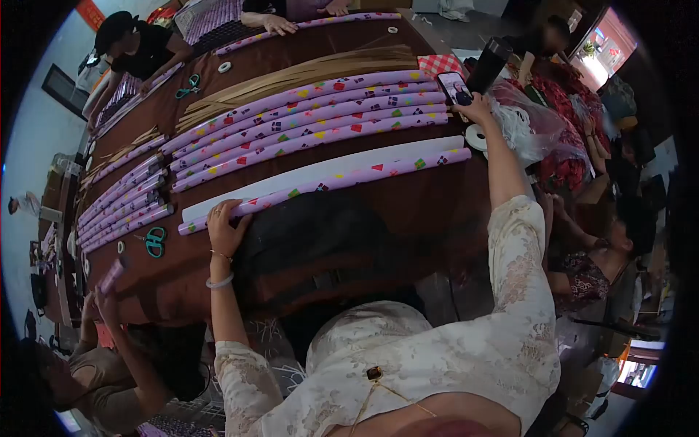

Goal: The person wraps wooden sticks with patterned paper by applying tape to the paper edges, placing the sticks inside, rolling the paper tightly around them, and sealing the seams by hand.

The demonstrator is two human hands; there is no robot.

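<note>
My left hand (227, 227) is closed over the left end of a purple patterned roll of wrapping paper (328, 191), fingers across its top. Along the roll's far side shows a white strip of the paper's underside (320, 176). My right hand (475, 109) reaches to the far right and grips the lower edge of a smartphone (453, 87) with a lit screen. Beneath the phone's upper end is a red checkered cloth (437, 64). A white tape roll (476, 137) lies just below my right hand. Teal-handled scissors (154, 242) rest left of my left hand.
Several finished rolls (306, 120) lie beyond mine on the brown-covered table (408, 197), with shorter rolls (124, 200) at left. Brown paper strips (291, 80) lie behind them. A black tumbler (489, 64) and plastic bag (528, 120) stand right. Co-workers surround the table.
</note>
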